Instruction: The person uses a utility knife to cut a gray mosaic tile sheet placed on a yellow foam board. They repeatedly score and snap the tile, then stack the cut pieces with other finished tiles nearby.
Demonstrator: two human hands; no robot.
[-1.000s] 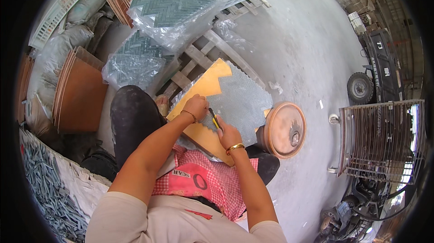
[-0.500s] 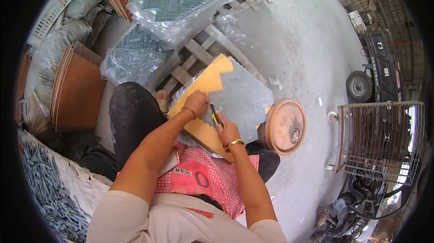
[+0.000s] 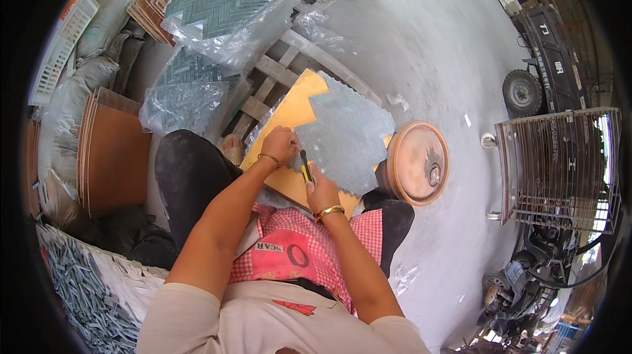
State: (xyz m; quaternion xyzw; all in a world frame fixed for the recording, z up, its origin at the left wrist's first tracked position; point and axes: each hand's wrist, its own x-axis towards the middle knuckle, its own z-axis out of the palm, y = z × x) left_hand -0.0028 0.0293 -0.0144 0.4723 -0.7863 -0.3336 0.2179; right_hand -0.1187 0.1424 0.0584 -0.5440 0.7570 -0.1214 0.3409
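A grey mesh-backed sheet [image 3: 345,130] with zigzag edges lies on a yellow board [image 3: 280,119] in front of my knees. My right hand [image 3: 322,191] is wrapped round a yellow and black utility knife [image 3: 306,168], its front end pointing away from me over the sheet's near left edge. Just left of the knife tip, my left hand [image 3: 281,144] is closed, its fingertips at the edge of the sheet. What these fingers pinch, if anything, is too small to make out.
Right of the board stands a round terracotta-coloured lid or drum top [image 3: 416,164]. A wooden pallet [image 3: 276,71] lies beyond it, with plastic-wrapped herringbone tile sheets [image 3: 224,0] at far left. Brown boards [image 3: 113,153] lean at left; loose tile strips [image 3: 85,295] fill the lower left.
The view has shifted slightly. My right hand has turned the knife a little more upright, and its tip is now closer to my left hand, which stays closed at the sheet's edge.
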